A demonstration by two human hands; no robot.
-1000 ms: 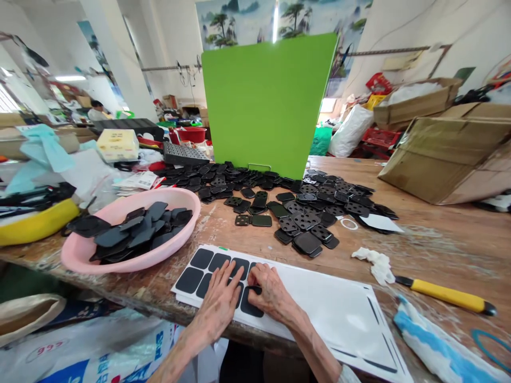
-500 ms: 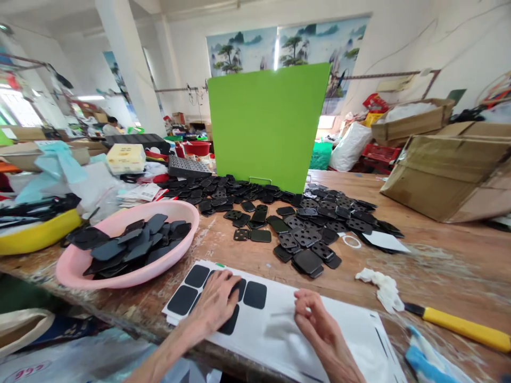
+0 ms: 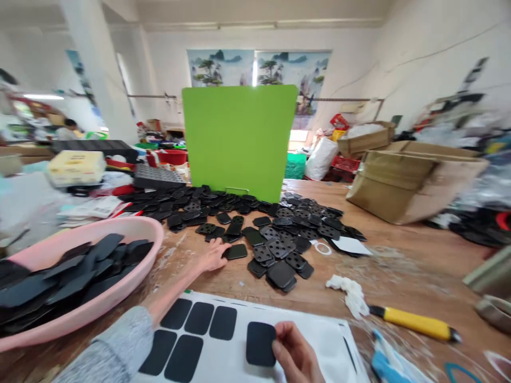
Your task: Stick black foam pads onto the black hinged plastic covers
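Note:
My right hand (image 3: 297,351) pinches the edge of a black rounded-corner pad (image 3: 261,343) between thumb and fingers, just above a white sheet (image 3: 223,355). More pads of the same shape, such as this black pad (image 3: 199,318), lie in rows on the sheet's left part. Farther forward, my left hand (image 3: 213,256) is stretched out over the wooden table, its fingers slightly apart and curved down. Its fingertips are at the left end of a flat black plate (image 3: 236,251); what lies beneath the hand is hidden.
Black plates (image 3: 281,247), some with holes, are heaped before an upright green board (image 3: 239,141). A pink basin (image 3: 151,234) of black pieces stands left. On the right are a yellow-handled tool (image 3: 417,323), crumpled white material (image 3: 351,295) and a cardboard box (image 3: 395,183).
My left hand has left the pads on the sheet and reached forward to the plates. My right hand, holding no pad before, now grips one. The view has shifted.

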